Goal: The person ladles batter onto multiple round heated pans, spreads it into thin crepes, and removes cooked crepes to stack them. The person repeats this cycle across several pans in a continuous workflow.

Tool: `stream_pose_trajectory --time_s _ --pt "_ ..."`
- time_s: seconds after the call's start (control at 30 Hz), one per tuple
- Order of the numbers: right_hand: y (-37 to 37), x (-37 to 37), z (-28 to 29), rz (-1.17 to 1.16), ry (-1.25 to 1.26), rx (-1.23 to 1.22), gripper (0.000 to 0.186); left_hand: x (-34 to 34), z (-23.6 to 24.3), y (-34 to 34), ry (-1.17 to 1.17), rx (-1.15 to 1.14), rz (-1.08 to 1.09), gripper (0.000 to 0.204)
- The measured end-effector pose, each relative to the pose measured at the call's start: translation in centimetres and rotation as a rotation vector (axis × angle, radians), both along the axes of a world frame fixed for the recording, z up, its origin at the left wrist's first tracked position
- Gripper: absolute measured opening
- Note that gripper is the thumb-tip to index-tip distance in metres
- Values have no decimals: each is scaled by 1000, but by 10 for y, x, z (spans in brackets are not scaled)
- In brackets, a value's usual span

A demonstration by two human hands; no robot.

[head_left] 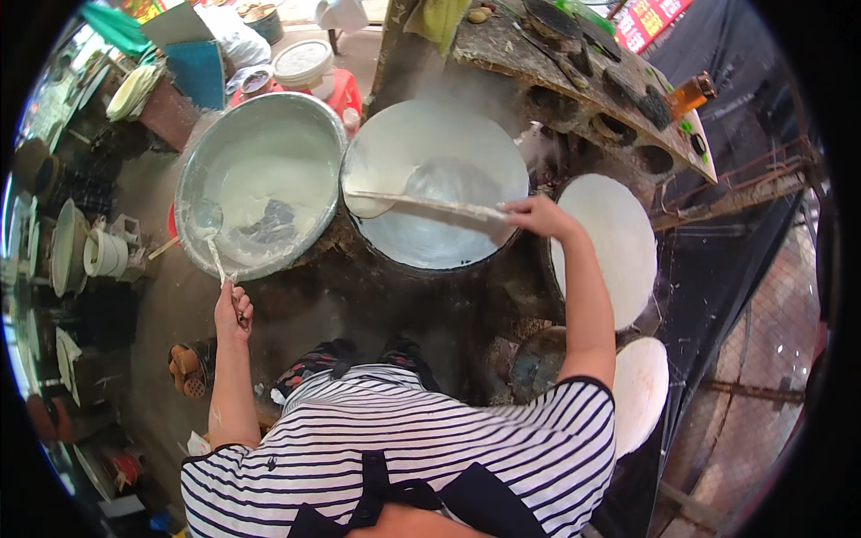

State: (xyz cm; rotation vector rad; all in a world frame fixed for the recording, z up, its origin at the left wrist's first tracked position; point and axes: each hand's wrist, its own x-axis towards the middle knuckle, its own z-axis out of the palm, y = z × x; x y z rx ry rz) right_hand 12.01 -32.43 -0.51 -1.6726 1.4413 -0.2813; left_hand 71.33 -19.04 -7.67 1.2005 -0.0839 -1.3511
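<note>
My left hand [233, 314] is closed round the handle of a ladle [207, 215], whose bowl rests inside a large metal basin [334, 143] at the left. Pale, thick batter [287, 175] coats the basin and pools in it. Over a wide round griddle [430, 255], my right hand [538, 217] grips the end of a long, pale, flat stick-like spreader [430, 202], reaching leftward across the metal. A whitish layer [404, 134] covers the griddle's far part; its near part is shiny metal. Steam rises from its far edge.
Right of the griddle lie a large round white sheet [610, 251] and a second one [640, 394] nearer me. A soot-stained counter [538, 67] with holes and a brown bottle [692, 94] stands far right. A lidded white bucket [303, 63] sits behind the basin.
</note>
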Motion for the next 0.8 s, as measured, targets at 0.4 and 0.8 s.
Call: stream_pose_trajectory --time_s 0.4,0.8 --pt "84 377 -72 -869 -1025 182 27 70 -28 -60 -1 101 -328 16" --pt "108 444 -85 -1191 -1031 22 38 131 -35 -64 -122 81 -502 14"
